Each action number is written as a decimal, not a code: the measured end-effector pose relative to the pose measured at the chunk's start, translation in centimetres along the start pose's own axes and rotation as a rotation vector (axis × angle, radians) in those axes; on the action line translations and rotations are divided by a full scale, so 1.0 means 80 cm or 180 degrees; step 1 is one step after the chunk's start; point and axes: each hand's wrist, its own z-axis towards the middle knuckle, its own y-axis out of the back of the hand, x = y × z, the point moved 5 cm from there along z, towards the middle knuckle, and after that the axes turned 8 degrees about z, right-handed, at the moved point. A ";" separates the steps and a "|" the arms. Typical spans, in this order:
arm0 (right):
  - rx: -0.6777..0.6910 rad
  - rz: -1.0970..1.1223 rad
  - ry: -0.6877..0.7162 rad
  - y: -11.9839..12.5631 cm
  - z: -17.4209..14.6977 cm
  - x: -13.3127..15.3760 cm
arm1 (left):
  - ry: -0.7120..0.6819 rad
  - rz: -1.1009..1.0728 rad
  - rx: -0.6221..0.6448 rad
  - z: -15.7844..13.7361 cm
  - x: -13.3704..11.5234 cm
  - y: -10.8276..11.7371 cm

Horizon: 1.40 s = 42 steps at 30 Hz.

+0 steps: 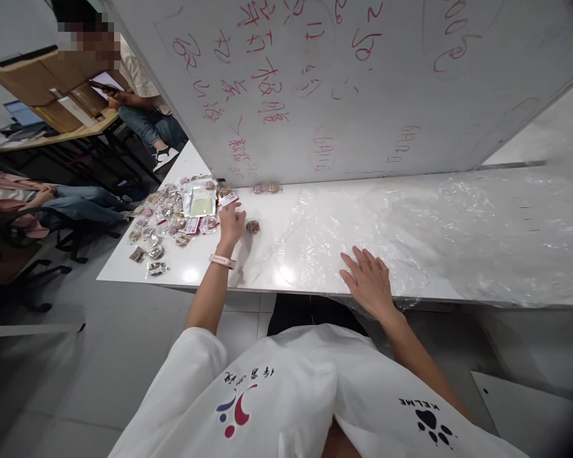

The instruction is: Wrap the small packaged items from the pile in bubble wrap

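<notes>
My left hand (pixel 232 224) is over the right edge of a pile of small clear-wrapped packets (pixel 172 207), palm down with the fingers apart and slightly bent. Its fingertips are at a packet with a red-and-white label (pixel 228 199); whether they touch it I cannot tell. Just right of this hand a single dark brown wrapped piece (pixel 253 226) lies on the white table (pixel 267 267). On the pile rests a silver pouch with a pale green panel (pixel 200 202). My right hand (pixel 368 280) lies with fingers spread on clear plastic film (pixel 410 254), near the table's front edge.
A whiteboard (pixel 315 95) with red writing stands along the table's back edge. Two small packets (pixel 266 188) lie at its foot. Crumpled film (pixel 516 229) covers the table's right side. Two people sit at the left, one holding a phone (pixel 102 86), near an office chair (pixel 67 235).
</notes>
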 end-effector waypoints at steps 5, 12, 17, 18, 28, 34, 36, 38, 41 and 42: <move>0.0210 0.0052 -0.0164 -0.010 0.014 0.008 | -0.0319 0.0305 0.0444 -0.037 -0.048 -0.035; 0.0712 0.0653 -0.0261 -0.040 0.084 0.021 | 0.0173 0.0018 0.0023 0.006 -0.032 0.020; 0.0872 0.1319 -0.0008 -0.034 0.122 0.024 | -0.1077 -0.0552 -0.0588 -0.034 -0.136 0.080; 0.0901 0.1566 0.0034 -0.025 0.124 0.020 | -0.1457 -0.0678 -0.0509 -0.054 -0.167 0.075; -0.1797 0.1909 -0.2054 0.094 -0.066 -0.093 | -0.2617 -0.0600 0.0732 -0.188 -0.249 -0.073; -0.0680 0.3495 -0.2788 0.012 -0.133 -0.079 | -0.1814 -0.1339 0.0565 -0.192 -0.209 -0.060; -0.0067 0.4071 -0.2654 -0.007 -0.119 -0.060 | -0.1536 -0.1506 0.0544 -0.195 -0.203 -0.062; 0.0506 0.4155 -0.2356 -0.005 -0.100 -0.043 | -0.1336 -0.1577 0.0556 -0.197 -0.201 -0.066; 0.1192 0.3936 -0.1679 0.031 -0.066 -0.020 | -0.1298 -0.1579 0.0556 -0.198 -0.202 -0.068; 0.1286 0.3862 -0.1427 0.049 -0.052 -0.014 | -0.1336 -0.1586 0.0537 -0.198 -0.203 -0.067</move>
